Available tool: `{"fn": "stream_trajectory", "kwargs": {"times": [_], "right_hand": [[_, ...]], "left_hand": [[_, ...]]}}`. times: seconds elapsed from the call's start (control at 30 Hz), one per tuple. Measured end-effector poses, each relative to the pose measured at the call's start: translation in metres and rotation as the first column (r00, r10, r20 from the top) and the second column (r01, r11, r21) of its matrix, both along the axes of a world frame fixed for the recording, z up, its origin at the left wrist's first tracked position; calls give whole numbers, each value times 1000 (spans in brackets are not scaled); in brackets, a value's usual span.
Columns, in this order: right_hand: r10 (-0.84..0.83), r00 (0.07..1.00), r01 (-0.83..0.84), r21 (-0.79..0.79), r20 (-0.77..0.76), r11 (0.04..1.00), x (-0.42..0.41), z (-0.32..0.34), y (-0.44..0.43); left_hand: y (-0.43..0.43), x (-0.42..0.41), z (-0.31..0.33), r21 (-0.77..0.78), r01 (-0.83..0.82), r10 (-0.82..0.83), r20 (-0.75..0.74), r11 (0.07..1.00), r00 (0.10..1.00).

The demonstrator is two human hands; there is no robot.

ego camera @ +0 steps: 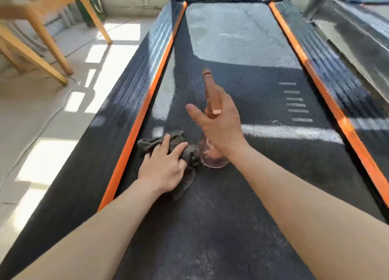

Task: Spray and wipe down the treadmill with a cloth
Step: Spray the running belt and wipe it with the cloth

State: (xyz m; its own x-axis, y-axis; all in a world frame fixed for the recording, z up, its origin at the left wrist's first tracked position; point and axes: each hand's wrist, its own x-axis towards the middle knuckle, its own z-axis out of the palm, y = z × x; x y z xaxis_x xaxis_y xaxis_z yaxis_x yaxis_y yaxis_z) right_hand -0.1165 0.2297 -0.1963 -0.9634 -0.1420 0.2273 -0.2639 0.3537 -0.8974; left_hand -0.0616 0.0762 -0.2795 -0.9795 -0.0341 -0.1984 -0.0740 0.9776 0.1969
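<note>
Treadmill [242,185]: seen lengthwise, filling the view; its belt is pale with dust at the far end.
Cloth [190,155]: grey, crumpled on the belt just beside the left orange rail [139,119], pressed under the left hand [166,166], whose fingers are spread flat.
Spray bottle [208,90]: stood on the belt, touching the cloth's right side.
Right hand [221,128]: laid against the bottle's neck, thumb splayed; whether the fingers are closed round it cannot be told through the blur.
Risk: the bottle could be tipped by the cloth or a loose hold, and liquid spilled.
Risk: the far dusty patch could be missed.
Hidden: the treadmill's front is cut off; nozzle direction and liquid level are unclear.
</note>
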Motion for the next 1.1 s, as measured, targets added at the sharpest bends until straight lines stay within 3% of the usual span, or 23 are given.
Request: {"fn": "stream_trajectory", "kwargs": {"times": [0.07,0.13,0.17,0.23,0.37,0.5,0.63,0.73,0.8,0.83,0.87,0.9,0.97,1.0,1.03,1.1], "right_hand": [[168,986,-164,257,8,952,-12,-6,19],[287,950,-305,554,121,775,-24,-2,44],[295,943,-326,619,156,714,-29,-2,54],[230,964,-263,570,131,778,-43,-9,58],[-43,999,54,477,-34,877,-84,-35,19],[-116,993,105,332,13,938,-110,-47,-18],[-92,993,67,306,68,950,-109,-55,-28],[-159,987,147,429,-8,891,-86,-60,-10],[5,999,19,467,-50,884,-60,-60,-1],[150,989,-122,492,-18,862,-45,-60,1],[279,960,-244,547,20,801,-29,-61,3],[366,930,-297,633,23,715,-14,-64,4],[436,899,-220,804,-53,552,10,-74,9],[438,895,-172,843,-83,510,16,-78,12],[435,896,-148,860,-93,489,18,-82,13],[461,884,-161,874,-79,458,13,-87,10]], "left_hand": [[-2,-27,-12,-8,10,-11,-28,1000,1000],[-7,-52,-15,-20,5,-6,-48,1000,999],[-9,-64,-16,-19,9,-10,-63,1000,998],[-13,-84,-15,1,17,-17,-80,1000,997],[-8,-92,-17,50,48,-44,-86,998,995],[-4,-59,-15,39,170,-162,-147,985,976],[-6,-36,3,96,307,-283,-211,947,936],[-11,-33,19,471,118,-21,-206,874,978],[-3,-31,18,718,-95,225,-88,689,970],[6,-28,17,756,-147,274,-45,638,961],[15,-22,16,739,-157,270,-35,655,962],[23,-16,16,663,-129,227,-63,737,972],[29,-9,16,305,3,35,-122,952,992],[28,-8,17,84,72,-64,-97,994,993],[26,-8,16,-97,120,-127,-64,988,990],[20,-10,11,-263,163,-175,-23,951,984]]}}
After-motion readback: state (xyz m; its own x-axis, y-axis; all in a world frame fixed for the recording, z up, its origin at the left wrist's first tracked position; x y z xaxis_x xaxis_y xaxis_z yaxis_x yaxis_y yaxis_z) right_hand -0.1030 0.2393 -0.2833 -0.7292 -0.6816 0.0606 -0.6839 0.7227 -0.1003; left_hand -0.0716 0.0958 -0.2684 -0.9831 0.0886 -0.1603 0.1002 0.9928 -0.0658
